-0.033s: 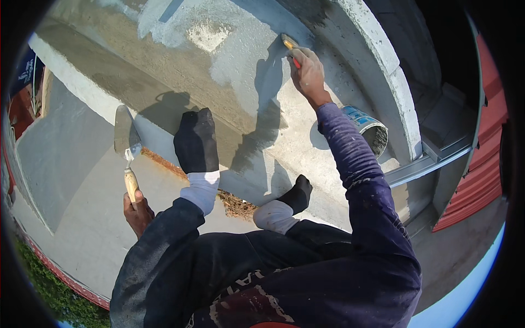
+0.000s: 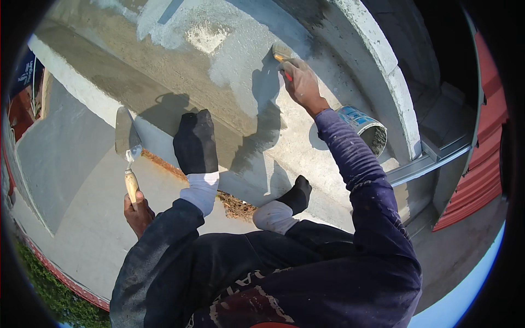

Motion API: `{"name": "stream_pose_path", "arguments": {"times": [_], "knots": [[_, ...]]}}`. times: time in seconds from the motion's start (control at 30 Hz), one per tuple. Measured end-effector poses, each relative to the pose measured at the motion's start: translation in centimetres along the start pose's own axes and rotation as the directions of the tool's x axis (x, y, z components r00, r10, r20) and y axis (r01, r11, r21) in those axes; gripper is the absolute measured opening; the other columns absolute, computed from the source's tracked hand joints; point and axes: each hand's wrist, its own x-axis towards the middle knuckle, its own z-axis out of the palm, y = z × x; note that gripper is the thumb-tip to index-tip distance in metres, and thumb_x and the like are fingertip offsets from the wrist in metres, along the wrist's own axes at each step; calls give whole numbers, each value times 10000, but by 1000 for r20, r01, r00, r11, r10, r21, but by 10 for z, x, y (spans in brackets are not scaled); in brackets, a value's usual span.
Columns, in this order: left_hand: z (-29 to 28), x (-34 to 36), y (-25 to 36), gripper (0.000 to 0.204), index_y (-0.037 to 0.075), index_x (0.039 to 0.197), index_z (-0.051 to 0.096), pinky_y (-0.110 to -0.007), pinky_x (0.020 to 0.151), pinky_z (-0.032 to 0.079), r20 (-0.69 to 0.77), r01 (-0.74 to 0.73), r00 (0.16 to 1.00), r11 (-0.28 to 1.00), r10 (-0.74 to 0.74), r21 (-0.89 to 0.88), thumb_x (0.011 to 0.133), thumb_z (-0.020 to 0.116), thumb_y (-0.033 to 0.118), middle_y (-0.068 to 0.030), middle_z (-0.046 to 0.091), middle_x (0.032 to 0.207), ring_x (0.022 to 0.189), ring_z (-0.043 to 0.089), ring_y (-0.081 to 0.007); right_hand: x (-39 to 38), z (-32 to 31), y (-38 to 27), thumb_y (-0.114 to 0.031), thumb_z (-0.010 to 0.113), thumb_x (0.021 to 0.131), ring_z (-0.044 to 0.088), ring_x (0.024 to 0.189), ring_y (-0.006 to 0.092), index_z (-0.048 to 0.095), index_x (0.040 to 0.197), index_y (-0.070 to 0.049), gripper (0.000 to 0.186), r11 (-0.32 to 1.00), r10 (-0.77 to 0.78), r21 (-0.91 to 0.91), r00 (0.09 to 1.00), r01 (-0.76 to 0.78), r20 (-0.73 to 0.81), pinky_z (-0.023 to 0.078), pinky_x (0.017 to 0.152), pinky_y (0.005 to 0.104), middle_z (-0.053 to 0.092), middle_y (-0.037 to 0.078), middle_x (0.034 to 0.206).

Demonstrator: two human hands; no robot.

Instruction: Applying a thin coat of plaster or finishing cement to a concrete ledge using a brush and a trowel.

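Note:
My right hand is closed round the orange-red handle of a paintbrush. Its bristles are at the wet grey coating on the concrete surface ahead of me. My left hand grips the wooden handle of a pointed trowel, whose blade points away from me, left of my foot. To the right of my right wrist, a blue and white bucket lies tilted, with grey material inside its mouth.
A curved concrete rim rises on the right, with a metal channel and red corrugated sheeting beyond it. My dark-socked feet rest on the concrete. Dry debris lies in a gap between them.
My right hand has moved slightly left and nearer to me with the paintbrush, its bristles now fanned out. My left hand and the trowel have stayed put.

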Motion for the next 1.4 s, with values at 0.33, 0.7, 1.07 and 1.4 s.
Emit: {"name": "stream_pose_path", "arguments": {"times": [0.33, 0.7, 1.07, 1.4], "knots": [[1, -2, 22, 187, -25, 1057, 640, -328, 838, 494, 36, -295, 952, 883, 303, 366, 879, 585, -10, -150, 690, 1040, 954, 658, -272, -11, -23, 29, -133, 639, 904, 652, 886, 358, 676, 980, -57, 113, 951, 247, 203, 968, -234, -40, 504, 788, 418, 684, 160, 973], [-24, -17, 30, 116, 20, 1015, 586, -322, 705, 464, 15, -73, 997, 995, 73, 75, 911, 607, 66, -78, 636, 829, 805, 611, -239, -77, 6, -23, -108, 656, 884, 654, 979, 341, 662, 1019, -79, 138, 912, -115, 385, 813, -142, 571, 516, 867, 426, 682, 144, 1031], [-187, -54, 8, 189, 66, 974, 514, -266, 533, 368, -9, 337, 941, 941, -337, -1, 919, 668, 159, -8, 514, 717, 604, 466, -118, -14, 31, -27, -54, 635, 856, 625, 1041, 374, 641, 1068, -94, 216, 976, -195, 148, 936, 157, 293, 501, 909, 443, 663, 157, 1113], [-201, -62, 4, 294, 104, 941, 455, -220, 393, 290, 6, 412, 911, 910, -412, -46, 925, 718, 235, 51, 415, 625, 439, 348, -19, 87, 22, -16, -134, 666, 905, 665, 824, 363, 691, 1044, -69, 155, 962, -103, 273, 952, 21, 288, 511, 732, 411, 701, 160, 949]]}}
